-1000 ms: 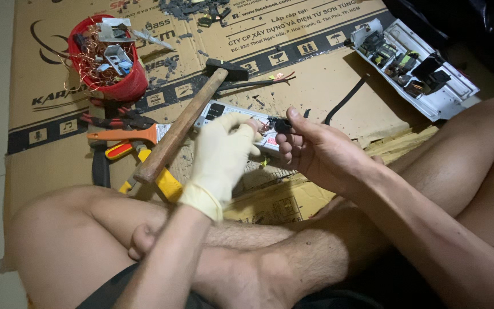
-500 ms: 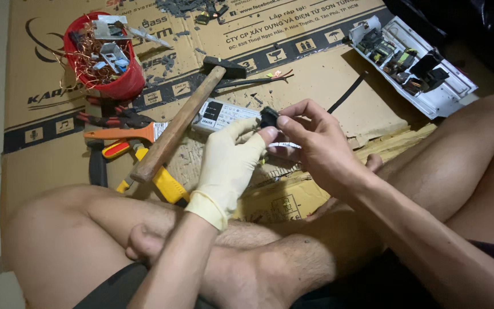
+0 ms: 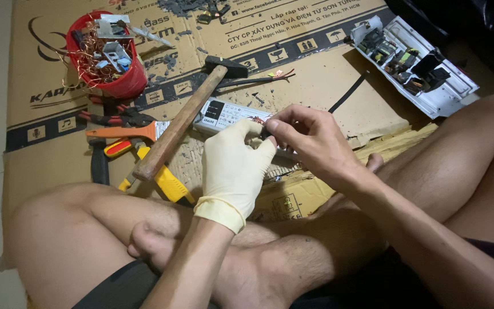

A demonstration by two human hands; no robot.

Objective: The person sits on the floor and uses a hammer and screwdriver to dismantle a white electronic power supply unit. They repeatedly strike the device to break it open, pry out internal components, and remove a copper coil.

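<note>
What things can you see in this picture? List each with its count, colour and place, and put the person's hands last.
Cardboard: one sheet, brown, covering the floor.
Bucket: one, red, far left, holding copper wire and metal scraps.
Hammer: one, wooden handle, black head, centre.
Pliers: one, red-black, beside the bucket.
Circuit board: one, in a white tray, far right.
Part: one, small, dark, pinched between both hands.
Left hand: cream glove.
Right hand: bare.

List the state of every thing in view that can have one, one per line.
Left hand: gloved, pinching a small dark part.
Right hand: bare, pinching the same part.
Hammer: lying flat on the cardboard.
Red bucket: upright, full of copper wire and metal scraps.
White casing: open, components exposed.
Orange-handled tool: lying flat.
</note>
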